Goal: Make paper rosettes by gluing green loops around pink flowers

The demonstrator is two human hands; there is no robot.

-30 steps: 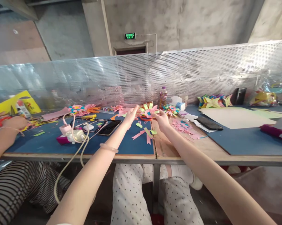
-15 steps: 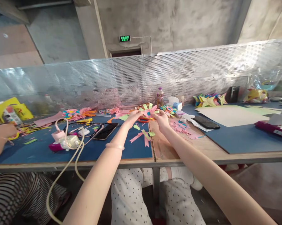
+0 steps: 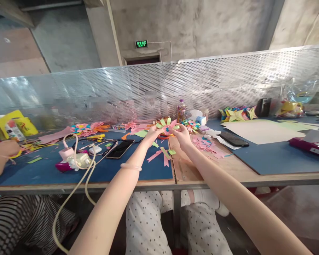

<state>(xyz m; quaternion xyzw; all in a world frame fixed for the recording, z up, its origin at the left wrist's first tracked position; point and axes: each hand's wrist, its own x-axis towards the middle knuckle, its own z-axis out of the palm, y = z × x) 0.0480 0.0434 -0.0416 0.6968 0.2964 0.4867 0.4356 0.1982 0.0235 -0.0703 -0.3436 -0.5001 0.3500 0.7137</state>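
Together, my left hand [image 3: 151, 134] and right hand [image 3: 181, 134] pinch a paper flower [image 3: 167, 124] of pink and green strips, held just above the middle of the table [image 3: 186, 168], toward its far edge. I judge its petals are being arranged; fitting another calls for a steady pinch at the centre. Loose strips [image 3: 162, 154] lie beneath, with a phone [image 3: 119, 148] to their left.

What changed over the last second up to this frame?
The left hand, flat-fingered against the paper flower a second ago, has closed its fingers on the flower's left edge. The flower seems tipped up slightly, though the camera shifted too. The right hand keeps its grip on the right side. The phone, pink strips and bottle lie where they were.
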